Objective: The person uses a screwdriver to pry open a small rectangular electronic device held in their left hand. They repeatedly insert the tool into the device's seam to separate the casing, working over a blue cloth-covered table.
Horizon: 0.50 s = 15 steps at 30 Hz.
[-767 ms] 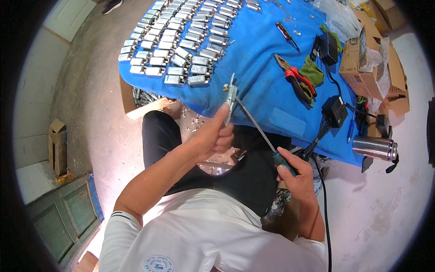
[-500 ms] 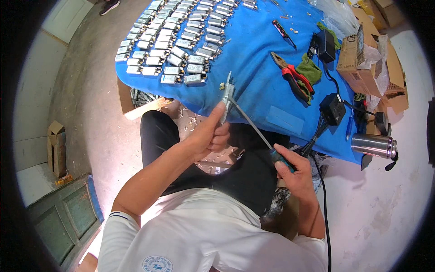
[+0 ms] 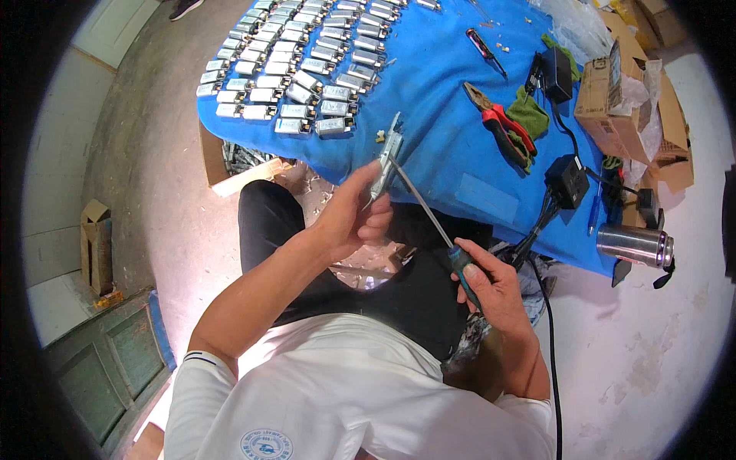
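My left hand (image 3: 359,205) is closed on a slim silvery metal part (image 3: 389,155), which it holds up tilted near the table's front edge. A screwdriver (image 3: 469,277) with a dark teal handle is gripped in my right hand (image 3: 498,290). Its long shaft slants up and to the left, and its tip meets the side of the metal part. My fingers cover the lower end of that part. Many small silver metal parts (image 3: 335,126) lie in rows on the blue cloth (image 3: 429,92) beyond my left hand.
Red-and-black pliers (image 3: 502,130) lie on a green rag (image 3: 529,113) to the right. Farther off is another screwdriver (image 3: 484,50). Black power adapters (image 3: 566,182) with cords, a steel flask (image 3: 635,245) and an opened cardboard box (image 3: 606,96) line the right side. A box of metal pieces (image 3: 249,159) sits below the table's left edge.
The metal part and my left hand have shifted slightly up and right. My right hand has changed its hold, so more of the screwdriver's handle shows. The view has shifted a little.
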{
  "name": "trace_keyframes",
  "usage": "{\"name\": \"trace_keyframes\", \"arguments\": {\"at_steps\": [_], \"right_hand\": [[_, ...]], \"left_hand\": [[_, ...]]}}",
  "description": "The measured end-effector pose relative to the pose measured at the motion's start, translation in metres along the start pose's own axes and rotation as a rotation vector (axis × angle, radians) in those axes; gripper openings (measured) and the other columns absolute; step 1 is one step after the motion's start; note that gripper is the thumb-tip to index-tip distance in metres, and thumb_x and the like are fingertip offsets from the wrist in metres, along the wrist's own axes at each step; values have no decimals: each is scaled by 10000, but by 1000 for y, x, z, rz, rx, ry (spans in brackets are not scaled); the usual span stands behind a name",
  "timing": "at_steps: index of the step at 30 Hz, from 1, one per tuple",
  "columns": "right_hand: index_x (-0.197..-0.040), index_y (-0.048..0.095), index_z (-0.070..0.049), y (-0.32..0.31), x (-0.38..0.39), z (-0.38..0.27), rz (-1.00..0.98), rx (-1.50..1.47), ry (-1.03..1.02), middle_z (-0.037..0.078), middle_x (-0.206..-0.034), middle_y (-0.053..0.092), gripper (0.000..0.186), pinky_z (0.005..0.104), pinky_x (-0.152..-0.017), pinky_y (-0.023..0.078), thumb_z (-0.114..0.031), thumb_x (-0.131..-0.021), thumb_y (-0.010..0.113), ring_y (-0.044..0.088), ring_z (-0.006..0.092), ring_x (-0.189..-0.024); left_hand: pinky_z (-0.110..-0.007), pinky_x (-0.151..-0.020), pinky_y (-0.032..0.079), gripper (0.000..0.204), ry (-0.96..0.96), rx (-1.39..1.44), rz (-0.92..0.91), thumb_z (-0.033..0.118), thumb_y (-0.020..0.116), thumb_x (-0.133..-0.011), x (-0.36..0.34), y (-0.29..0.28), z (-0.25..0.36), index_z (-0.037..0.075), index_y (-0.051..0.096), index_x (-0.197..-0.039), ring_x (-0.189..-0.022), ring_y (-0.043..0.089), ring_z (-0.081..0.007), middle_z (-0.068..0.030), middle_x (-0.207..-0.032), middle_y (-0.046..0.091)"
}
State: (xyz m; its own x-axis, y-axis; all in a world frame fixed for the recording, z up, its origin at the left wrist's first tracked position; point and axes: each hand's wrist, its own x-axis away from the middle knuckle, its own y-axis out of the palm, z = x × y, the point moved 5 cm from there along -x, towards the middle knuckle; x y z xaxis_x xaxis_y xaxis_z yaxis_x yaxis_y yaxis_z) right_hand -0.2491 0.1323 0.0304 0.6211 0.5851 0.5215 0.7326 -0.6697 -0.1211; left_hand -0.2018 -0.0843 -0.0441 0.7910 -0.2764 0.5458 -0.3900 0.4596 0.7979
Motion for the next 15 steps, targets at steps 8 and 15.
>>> {"name": "trace_keyframes", "arguments": {"at_steps": [8, 15], "right_hand": [[-1393, 459, -101, 2, 3, -6, -13, 62, 40, 51, -869, 630, 461, 198, -500, 438, -263, -968, 532, 547, 73, -625], [-1365, 499, -97, 4, 7, -15, 33, 168, 4, 61, -848, 633, 410, 245, -601, 486, -207, -971, 519, 555, 96, -643]], "left_hand": [[-220, -437, 229, 507, -12, 125, -41, 598, 454, -897, -6, 0, 0, 128, 442, -706, -457, 279, -88, 15, -580, 362], [-218, -423, 199, 505, 40, -7, 63, 604, 450, -918, -4, 3, 1, 156, 399, -692, -445, 249, -80, 40, -565, 327]]}}
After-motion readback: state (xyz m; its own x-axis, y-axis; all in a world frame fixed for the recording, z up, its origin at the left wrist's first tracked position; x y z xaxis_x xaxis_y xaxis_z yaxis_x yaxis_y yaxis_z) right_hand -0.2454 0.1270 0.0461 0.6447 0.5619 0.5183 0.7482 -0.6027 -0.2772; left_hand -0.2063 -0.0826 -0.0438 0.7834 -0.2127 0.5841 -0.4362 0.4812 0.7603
